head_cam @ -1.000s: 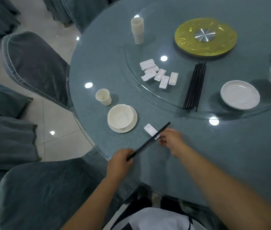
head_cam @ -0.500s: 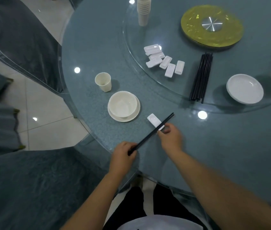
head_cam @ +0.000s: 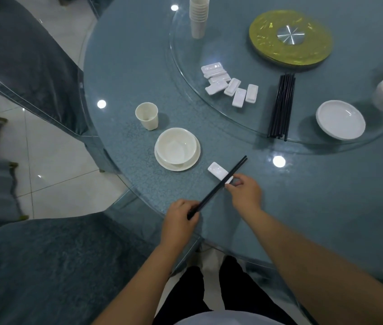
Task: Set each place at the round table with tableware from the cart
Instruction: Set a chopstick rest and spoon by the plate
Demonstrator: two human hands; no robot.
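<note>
Chopsticks (head_cam: 218, 186) lie across the white rest (head_cam: 219, 172) at 4 o'clock from the bowl (head_cam: 176, 148). Left hand (head_cam: 181, 219) pinches their near end; right hand's (head_cam: 246, 193) fingers pinch the rest. Releasing unevenly could roll them off onto the tabletop (head_cam: 303, 207).

Lighting is dim and cool. Overhead lamps produce small round glare spots on the glass worktop (head_cam: 124, 73). Shadows are soft. Wide-angle distortion bends the edges. Focus is slightly soft overall.
</note>
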